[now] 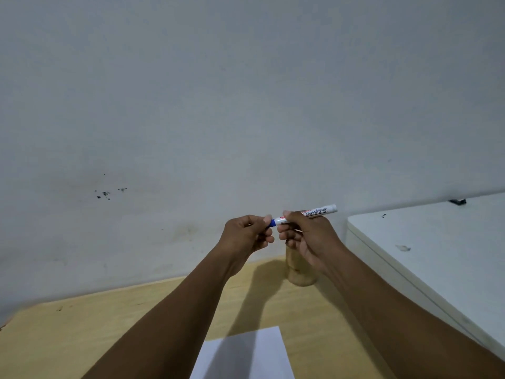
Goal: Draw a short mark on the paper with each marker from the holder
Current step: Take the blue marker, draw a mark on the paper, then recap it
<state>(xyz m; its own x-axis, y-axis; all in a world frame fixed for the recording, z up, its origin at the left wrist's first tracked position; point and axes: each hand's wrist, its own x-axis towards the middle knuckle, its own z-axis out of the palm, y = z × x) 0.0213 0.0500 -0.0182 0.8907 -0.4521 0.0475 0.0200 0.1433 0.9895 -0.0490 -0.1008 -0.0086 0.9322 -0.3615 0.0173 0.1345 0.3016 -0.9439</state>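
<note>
A white marker (pixel 318 211) with a blue cap is held level in the air in front of the wall, blue end pointing left. My right hand (pixel 307 237) grips its barrel. My left hand (pixel 246 235) pinches the blue cap (pixel 272 223) at the marker's left end. Below and behind my right hand stands a wooden holder (pixel 297 270) on the wooden table (pixel 95 332); its top is hidden by my hand. A white sheet of paper (pixel 246 354) lies on the table at the bottom, between my forearms.
A white surface (pixel 437 253) with rounded edge stands to the right, higher than the table, with a small dark object (pixel 457 201) at its far edge. A grey-white wall (pixel 218 105) with a few dark spots runs behind the table.
</note>
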